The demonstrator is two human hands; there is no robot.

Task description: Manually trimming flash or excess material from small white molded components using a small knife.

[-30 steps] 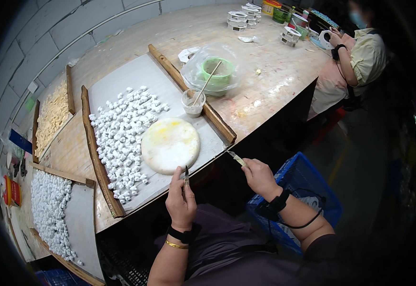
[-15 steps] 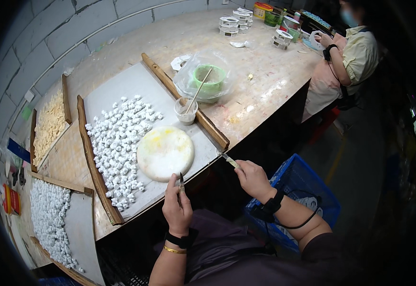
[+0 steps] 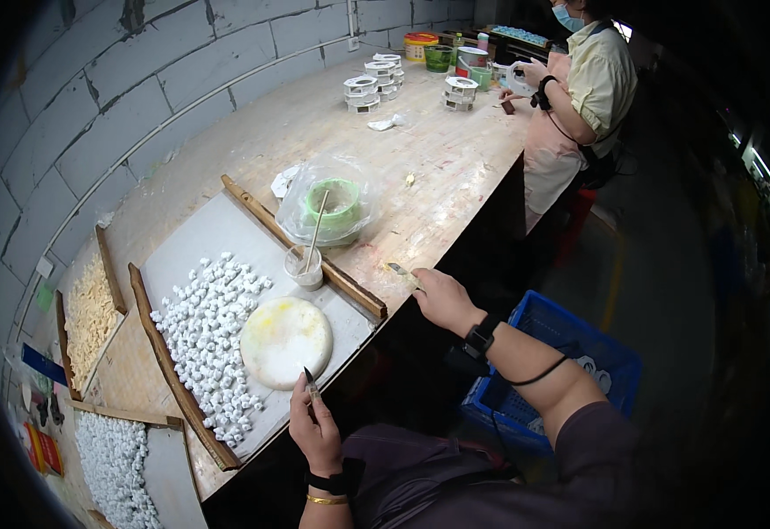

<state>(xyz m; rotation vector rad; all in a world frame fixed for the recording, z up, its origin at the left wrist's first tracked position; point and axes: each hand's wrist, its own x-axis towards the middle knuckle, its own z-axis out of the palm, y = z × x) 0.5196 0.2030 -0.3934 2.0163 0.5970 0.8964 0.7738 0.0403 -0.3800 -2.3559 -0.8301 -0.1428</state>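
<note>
My left hand (image 3: 318, 438) is closed on a small tool with a dark pointed tip (image 3: 312, 383), held upright at the near edge of a round white slab (image 3: 286, 346). Whether that tip is a blade or a brush I cannot tell. My right hand (image 3: 448, 301) grips a small knife with a flat metal blade (image 3: 398, 268) and a pale handle. Its blade is over the table's front edge, right of a wooden strip (image 3: 349, 288). Many small white moulded pieces (image 3: 204, 339) lie left of the slab, which has yellow stains.
Behind the slab stand a clear cup (image 3: 304, 271) with a stick and a green bowl (image 3: 336, 207) in plastic. White octagonal frames (image 3: 361, 93) are stacked farther back. A blue crate (image 3: 526, 406) is at my right. A masked person (image 3: 579, 97) works at the far right.
My view has swung to the right. My right hand and its knife have moved up and away over the table edge, while the left hand stays near the slab with its tool.
</note>
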